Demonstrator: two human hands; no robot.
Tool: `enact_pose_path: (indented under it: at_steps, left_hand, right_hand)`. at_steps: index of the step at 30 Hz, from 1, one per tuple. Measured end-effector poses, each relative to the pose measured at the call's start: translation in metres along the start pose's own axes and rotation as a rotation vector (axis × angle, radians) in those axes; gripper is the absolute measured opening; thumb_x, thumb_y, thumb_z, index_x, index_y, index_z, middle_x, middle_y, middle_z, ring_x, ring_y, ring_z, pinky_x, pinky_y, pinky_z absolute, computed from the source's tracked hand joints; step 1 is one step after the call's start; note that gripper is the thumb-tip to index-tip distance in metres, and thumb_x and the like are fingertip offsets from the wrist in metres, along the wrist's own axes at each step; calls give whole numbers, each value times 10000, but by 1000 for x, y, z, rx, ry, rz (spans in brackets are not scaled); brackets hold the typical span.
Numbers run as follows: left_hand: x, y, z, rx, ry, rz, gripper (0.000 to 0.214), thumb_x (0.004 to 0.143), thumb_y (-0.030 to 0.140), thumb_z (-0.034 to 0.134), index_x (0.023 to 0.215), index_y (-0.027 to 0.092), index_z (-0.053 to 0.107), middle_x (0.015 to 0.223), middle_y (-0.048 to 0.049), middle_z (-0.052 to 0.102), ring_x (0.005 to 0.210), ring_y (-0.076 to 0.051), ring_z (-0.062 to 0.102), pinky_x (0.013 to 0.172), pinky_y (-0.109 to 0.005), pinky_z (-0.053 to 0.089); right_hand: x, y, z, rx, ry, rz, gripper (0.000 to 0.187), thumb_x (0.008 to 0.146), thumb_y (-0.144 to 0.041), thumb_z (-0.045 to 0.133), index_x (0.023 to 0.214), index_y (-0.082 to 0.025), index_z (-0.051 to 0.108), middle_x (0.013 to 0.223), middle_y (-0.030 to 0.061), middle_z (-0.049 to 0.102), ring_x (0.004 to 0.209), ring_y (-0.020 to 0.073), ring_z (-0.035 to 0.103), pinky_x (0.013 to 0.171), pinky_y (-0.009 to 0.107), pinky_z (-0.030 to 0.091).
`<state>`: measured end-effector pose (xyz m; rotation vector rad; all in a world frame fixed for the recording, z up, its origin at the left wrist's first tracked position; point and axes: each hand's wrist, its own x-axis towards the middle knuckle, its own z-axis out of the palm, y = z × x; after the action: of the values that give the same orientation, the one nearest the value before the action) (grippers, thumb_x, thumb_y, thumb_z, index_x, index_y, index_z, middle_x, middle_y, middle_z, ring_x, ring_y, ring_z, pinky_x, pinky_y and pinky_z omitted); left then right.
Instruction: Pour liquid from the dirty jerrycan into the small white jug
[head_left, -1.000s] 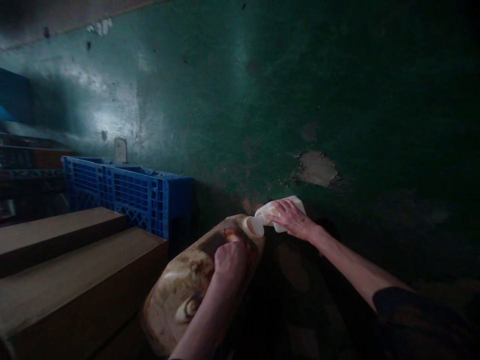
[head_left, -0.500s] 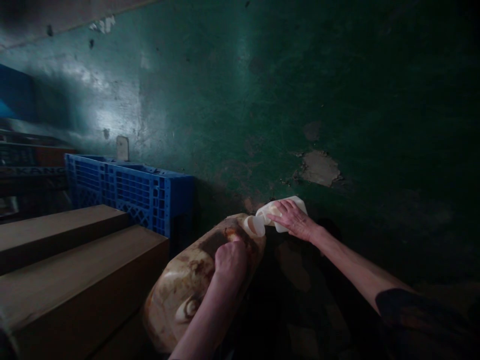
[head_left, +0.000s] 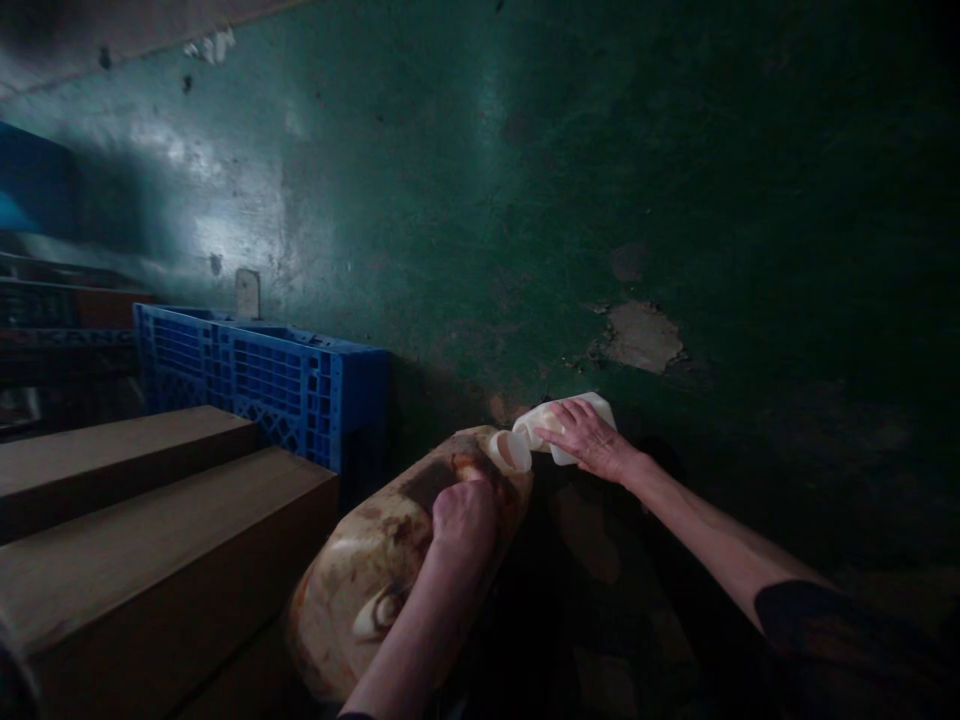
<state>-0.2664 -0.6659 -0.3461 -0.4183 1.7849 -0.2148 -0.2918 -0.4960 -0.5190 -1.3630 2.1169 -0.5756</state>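
Observation:
A large, stained, off-white plastic jerrycan (head_left: 375,550) is tipped toward the upper right, its wide round mouth (head_left: 513,451) facing right. My left hand (head_left: 463,515) is closed around its handle, which it largely hides. My right hand (head_left: 589,435) grips a smaller white plastic jug (head_left: 600,405) lying tilted, its opening against or just beside the big mouth. Whether liquid passes between them I cannot tell; the light is dim.
Two long cardboard boxes (head_left: 172,530) lie at the lower left. Behind them stands a blue plastic crate or pallet (head_left: 270,375). The green floor (head_left: 465,200) has a worn grey patch (head_left: 643,335) beyond the jug. Dark shadow covers the lower right.
Both hands keep their grips, and the jerrycan and jug hold almost the same pose. Only a very slight shift of the whole view shows.

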Motion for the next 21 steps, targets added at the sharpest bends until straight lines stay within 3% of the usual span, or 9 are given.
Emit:
enact_pose_path:
  at_steps: [16,21]
  left_hand:
    - [0,1,0,69,-11,10,357,907,80,326,1157,-18,560,873,-223,719,885,-282,712,713,-326,547]
    - [0,1,-1,46,-21,-6,373,893,46,304,1158,-15,560,887,-226,720,892,-293,709,718,-352,551]
  right_hand:
    - [0,0,4,44,7,16,941,526,-262,856,1367,-257,433,1372,171,395,1207,353,375,1032,481,243]
    - [-1,1,6,32,10,14,931,528,-291,855,1360,-273,438,1367,160,395,1198,359,378,1028,484,253]
